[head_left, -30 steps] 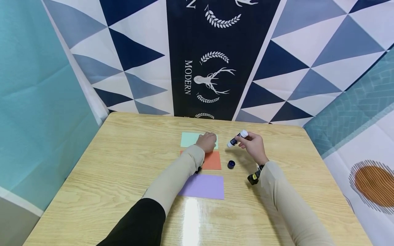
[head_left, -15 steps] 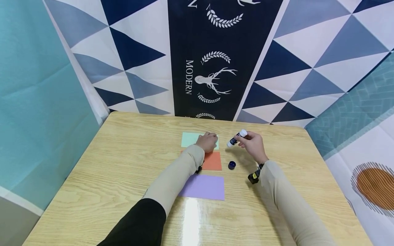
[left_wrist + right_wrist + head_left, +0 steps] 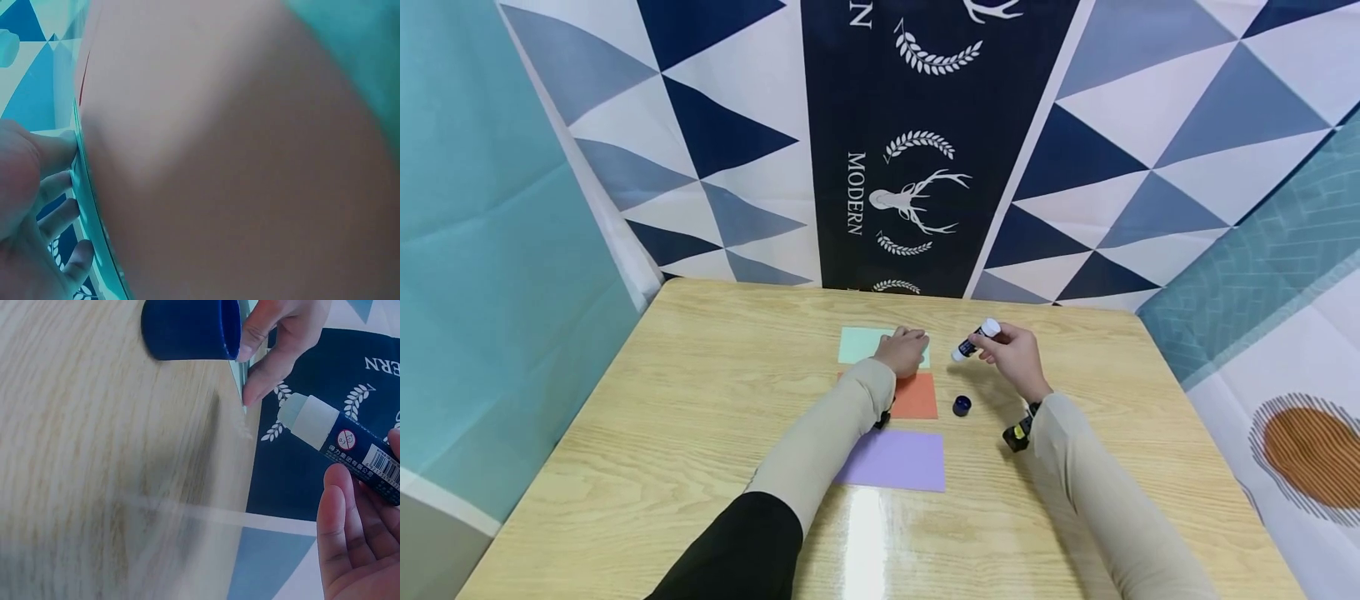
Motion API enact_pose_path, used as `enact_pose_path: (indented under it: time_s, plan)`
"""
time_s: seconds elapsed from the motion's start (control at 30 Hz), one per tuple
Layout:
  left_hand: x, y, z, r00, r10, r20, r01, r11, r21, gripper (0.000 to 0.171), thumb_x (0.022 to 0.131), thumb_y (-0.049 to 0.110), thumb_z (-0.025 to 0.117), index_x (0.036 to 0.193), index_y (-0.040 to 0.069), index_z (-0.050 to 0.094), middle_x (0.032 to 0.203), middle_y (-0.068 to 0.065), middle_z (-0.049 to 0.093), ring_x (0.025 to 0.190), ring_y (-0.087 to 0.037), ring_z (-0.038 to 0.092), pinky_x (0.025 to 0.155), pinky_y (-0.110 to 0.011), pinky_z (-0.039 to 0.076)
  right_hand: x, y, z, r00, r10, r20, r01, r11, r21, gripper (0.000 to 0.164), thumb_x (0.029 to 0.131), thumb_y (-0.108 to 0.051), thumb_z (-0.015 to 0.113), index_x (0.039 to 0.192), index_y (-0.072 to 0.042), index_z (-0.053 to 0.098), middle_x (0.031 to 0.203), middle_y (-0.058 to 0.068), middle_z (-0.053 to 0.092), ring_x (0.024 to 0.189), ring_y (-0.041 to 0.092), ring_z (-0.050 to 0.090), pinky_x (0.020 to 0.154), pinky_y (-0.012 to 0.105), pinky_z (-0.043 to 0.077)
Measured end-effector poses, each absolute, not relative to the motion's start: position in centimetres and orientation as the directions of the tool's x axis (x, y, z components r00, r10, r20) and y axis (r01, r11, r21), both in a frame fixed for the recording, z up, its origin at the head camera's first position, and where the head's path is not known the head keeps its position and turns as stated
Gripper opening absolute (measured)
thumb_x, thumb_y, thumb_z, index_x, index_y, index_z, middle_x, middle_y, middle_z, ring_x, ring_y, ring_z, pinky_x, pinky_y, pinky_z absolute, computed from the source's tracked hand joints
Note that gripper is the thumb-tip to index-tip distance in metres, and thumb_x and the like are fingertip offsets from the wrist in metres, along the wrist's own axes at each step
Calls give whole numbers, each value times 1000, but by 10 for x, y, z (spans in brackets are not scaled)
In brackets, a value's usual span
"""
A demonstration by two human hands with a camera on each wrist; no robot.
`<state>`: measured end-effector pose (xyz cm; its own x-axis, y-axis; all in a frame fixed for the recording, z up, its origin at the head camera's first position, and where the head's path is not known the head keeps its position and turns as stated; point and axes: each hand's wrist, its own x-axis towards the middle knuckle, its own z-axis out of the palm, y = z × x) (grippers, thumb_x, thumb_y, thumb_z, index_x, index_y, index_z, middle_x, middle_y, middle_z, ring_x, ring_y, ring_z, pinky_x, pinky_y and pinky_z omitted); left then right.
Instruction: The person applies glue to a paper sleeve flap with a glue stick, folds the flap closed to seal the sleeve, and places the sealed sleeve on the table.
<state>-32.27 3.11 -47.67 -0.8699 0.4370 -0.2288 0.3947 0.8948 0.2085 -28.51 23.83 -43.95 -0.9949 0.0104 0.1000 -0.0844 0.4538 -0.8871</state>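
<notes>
In the head view, my left hand (image 3: pixel 904 352) rests on a mint green sheet of paper (image 3: pixel 857 344), covering its right part. The left wrist view shows that hand's fingers spread, fingertips (image 3: pixel 80 259) down on the sheet. My right hand (image 3: pixel 1018 360) grips a glue stick (image 3: pixel 976 341) above the table, to the right of the sheet. In the right wrist view the glue stick (image 3: pixel 365 449) is uncapped, its pale glue end tilted toward the left hand (image 3: pixel 289 344). Its dark blue cap (image 3: pixel 962 406) stands on the table below the right hand.
An orange sheet (image 3: pixel 917 397) lies just nearer than the green one, partly under the left forearm. Nearer still is a larger purple sheet (image 3: pixel 897 461). All rest on a wooden table (image 3: pixel 715 375) with a patterned cloth (image 3: pixel 737 125) hanging behind it.
The head view has shifted very slightly. Both hands, the glue stick and the papers keep their places.
</notes>
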Motion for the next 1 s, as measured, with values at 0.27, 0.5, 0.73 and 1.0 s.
enact_pose_path:
  time_s: [0.27, 0.5, 0.73, 1.0]
  plan:
    - [-319, 38, -479, -890, 422, -172, 384, 898, 214, 38, 104, 23, 45, 141, 26, 49, 158, 8, 34, 142, -18, 34, 106, -46, 39, -281, 241, -442, -996, 23, 90, -71, 442, -894, 33, 88, -27, 73, 104, 1, 69, 75, -15, 65, 64, 10, 65, 62, 25, 57]
    - [-318, 39, -479, -914, 392, -105, 350, 893, 284, 17, 103, 21, 48, 110, 21, 63, 131, 6, 56, 118, -15, 51, 92, -39, 45, -279, 241, -444, -996, 26, 80, -61, 435, -898, 34, 89, -27, 72, 106, 2, 68, 74, -16, 65, 63, 7, 64, 61, 22, 56]
    - [-322, 36, -480, -920, 391, -36, 351, 859, 372, 35, 96, 9, 52, 63, 18, 45, 67, 1, 43, 65, -14, 35, 65, -31, 32, -279, 243, -445, -996, 22, 81, -63, 435, -898, 35, 88, -28, 73, 106, 1, 68, 77, -13, 66, 63, 6, 64, 61, 22, 56]
    - [-323, 35, -476, -913, 406, -51, 355, 848, 393, 33, 95, 16, 60, 64, 19, 49, 70, 4, 45, 64, -12, 38, 62, -28, 33, -279, 245, -445, -996, 28, 87, -67, 431, -900, 33, 88, -27, 73, 105, 1, 69, 75, -14, 66, 61, 5, 63, 61, 23, 56]
